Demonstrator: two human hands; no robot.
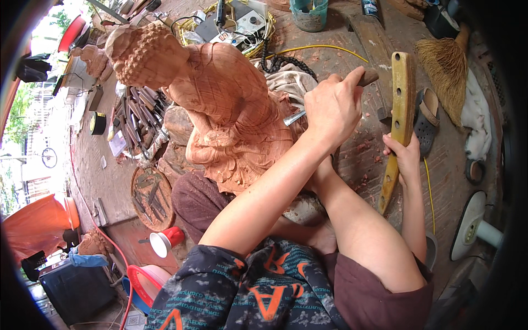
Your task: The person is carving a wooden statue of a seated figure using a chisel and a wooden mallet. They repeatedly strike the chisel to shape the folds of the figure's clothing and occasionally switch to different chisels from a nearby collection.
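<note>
Head view: reddish wooden figure (236, 110) tilts left around the middle of the wooden floor (434, 184), between the pile of carving tools (144, 113) toward the floor's left edge and the broom (443, 71) near its right; left hand (334, 104) has its fingers wrapped round the chisel (367, 77), blade aimed at the figure's lower back; whether the edge bites or just sits beside the wood, cannot tell; right hand (405, 157) grips the holed wooden bar (403, 93) around its middle, wide end up, apart from the chisel's butt.

Step in hand looks like struck chisel work; to do it well, the person should seat the edge first, wrist firm, then strike square on the butt with short, light taps; left fingers want to sit well clear of the struck end, as a glancing hit likely lands on knuckles; shallow angle probably suits, since a steep one may split the carved folds; bare right leg (357, 214) lies near the swing, so the arc should pass outside it.
</note>
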